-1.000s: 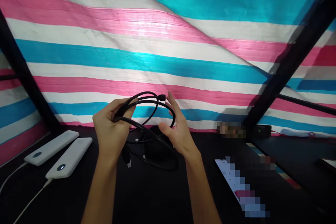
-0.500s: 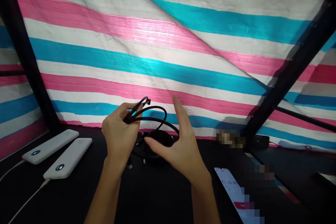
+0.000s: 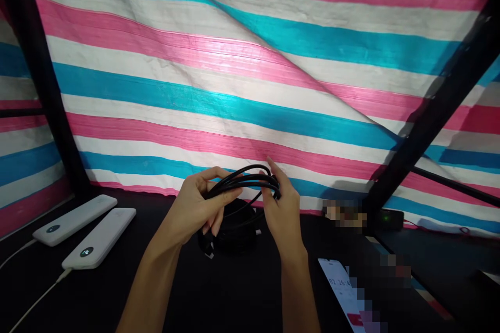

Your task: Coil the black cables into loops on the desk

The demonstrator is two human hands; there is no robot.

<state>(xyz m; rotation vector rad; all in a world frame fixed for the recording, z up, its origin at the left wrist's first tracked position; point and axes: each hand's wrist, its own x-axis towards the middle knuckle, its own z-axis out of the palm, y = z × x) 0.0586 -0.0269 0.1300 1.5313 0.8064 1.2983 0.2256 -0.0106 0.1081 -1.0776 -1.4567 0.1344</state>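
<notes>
A black cable is wound in several loose loops and held up between my two hands. My left hand pinches the left side of the loops between thumb and fingers. At the other side, my right hand is closed around the loops, its index finger pointing up. Behind and below the hands, a dark heap of black cables lies on the black table. A small light-coloured plug end shows at the heap's left front. My hands hide part of the heap.
Two white power banks with white cords lie at the left. A phone with a lit screen lies at the right front. A small black box sits at the back right. Striped sheeting and black frame posts enclose the table.
My right hand has gone from spread apart to closed on the right side of the cable loops. My left hand has shifted right, and the loops are gathered more tightly.
</notes>
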